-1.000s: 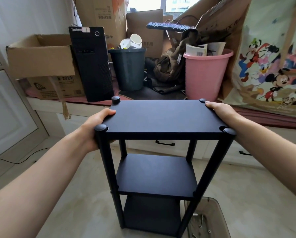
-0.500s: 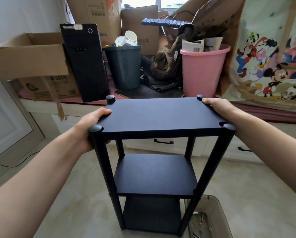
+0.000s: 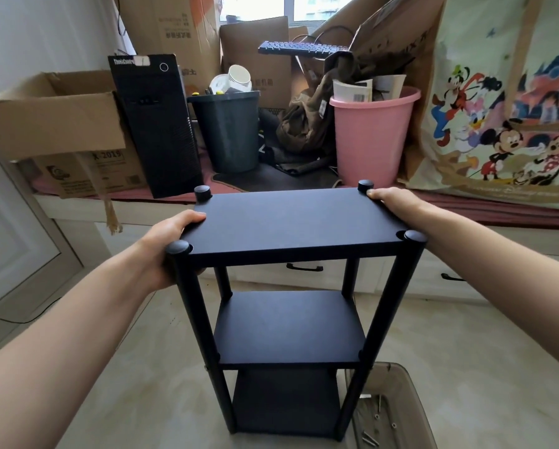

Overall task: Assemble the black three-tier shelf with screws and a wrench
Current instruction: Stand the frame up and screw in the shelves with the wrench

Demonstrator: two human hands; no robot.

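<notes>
The black three-tier shelf stood upright on the pale floor, all three boards seated between four round posts with capped tops. The left hand held the left edge of the top board, thumb lying on the surface and fingers curled underneath beside the near-left post, so its grip was closed on the shelf. The right hand lay along the right edge of the top board, fingertips beside the far-right post cap; its fingers looked wrapped over the edge, though how far they curled under could not be seen. At the lower right, just beside the shelf's near-right post, a translucent bin held loose screws. Behind the shelf, a low ledge carried a black computer tower, a dark grey bucket, a pink bucket, an open cardboard box and a cartoon-printed bag.
</notes>
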